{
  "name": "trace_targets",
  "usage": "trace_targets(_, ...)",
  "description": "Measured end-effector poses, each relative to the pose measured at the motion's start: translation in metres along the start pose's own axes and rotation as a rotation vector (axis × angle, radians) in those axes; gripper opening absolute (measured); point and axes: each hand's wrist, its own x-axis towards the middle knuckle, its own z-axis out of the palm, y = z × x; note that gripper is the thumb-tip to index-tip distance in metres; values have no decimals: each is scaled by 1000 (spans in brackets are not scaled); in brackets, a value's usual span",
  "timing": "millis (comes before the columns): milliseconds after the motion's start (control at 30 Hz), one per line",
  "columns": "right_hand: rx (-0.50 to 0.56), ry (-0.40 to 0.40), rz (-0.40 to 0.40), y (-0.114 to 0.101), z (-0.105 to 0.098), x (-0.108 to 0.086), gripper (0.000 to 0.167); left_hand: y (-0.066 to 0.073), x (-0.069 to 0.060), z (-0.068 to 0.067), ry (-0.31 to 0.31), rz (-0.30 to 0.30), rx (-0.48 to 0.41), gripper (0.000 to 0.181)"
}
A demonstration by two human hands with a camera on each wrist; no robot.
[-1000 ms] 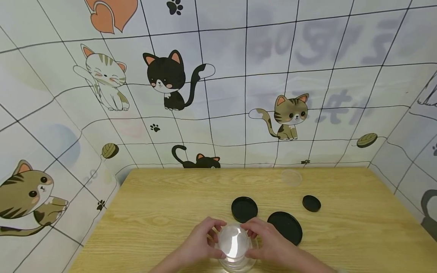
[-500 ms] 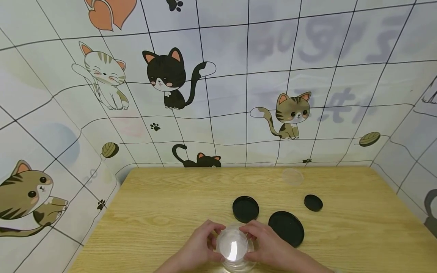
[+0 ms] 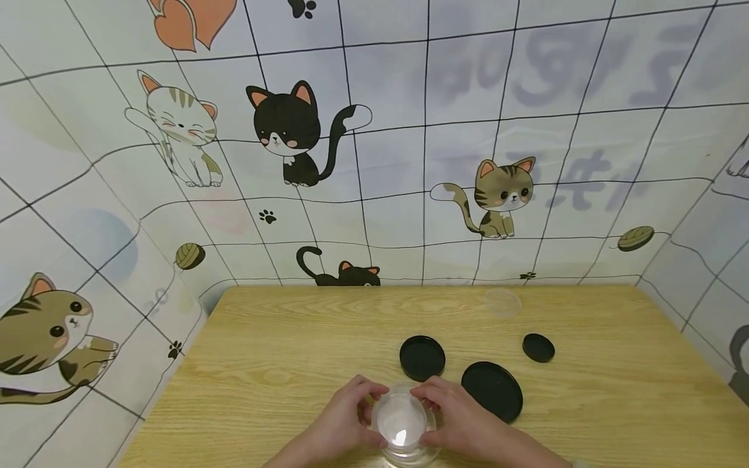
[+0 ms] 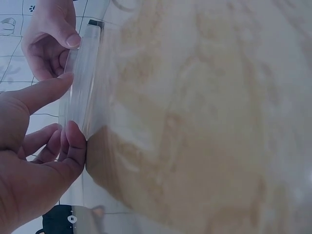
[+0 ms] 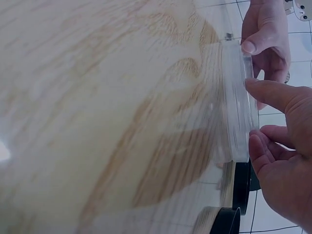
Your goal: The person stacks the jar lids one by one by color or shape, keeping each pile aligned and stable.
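Note:
Clear round dishes (image 3: 401, 419) lie stacked near the table's front edge, the top one smaller than the one beneath. On its left side, my left hand (image 3: 349, 416) pinches the upper dish between thumb and fingertips. Opposite it, my right hand (image 3: 456, 416) grips the right side the same way. Seen from the left wrist, the clear stack (image 4: 84, 78) is edge-on, low over the tabletop, with left fingers (image 4: 74, 141) at its rim. The right wrist view shows the stack (image 5: 236, 102) between both hands' fingertips.
Behind the hands lie two black round lids (image 3: 422, 358) (image 3: 492, 392), and a smaller black lid (image 3: 538, 348) sits to the right. A faint clear disc (image 3: 502, 303) rests near the table's back edge. A cat-patterned sheet (image 3: 386, 162) rises behind the wooden table (image 3: 263, 364).
The upper dish has shifted very slightly within the fingers, and the bright reflection on it has moved lower and shrunk. Both hands keep nearly the same position and hold.

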Motion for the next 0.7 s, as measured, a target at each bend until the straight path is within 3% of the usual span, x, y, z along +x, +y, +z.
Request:
trace_targets(400, 2, -6, 9, -4, 0, 2, 56, 0, 1, 2, 0, -25, -23, 67)
trace_targets(567, 0, 3, 19, -5, 1, 2, 55, 5, 2, 3, 7, -65, -34, 68)
trace_targets(700, -4, 5, 22, -6, 0, 3, 54, 8, 3, 3, 16, -63, -22, 68)
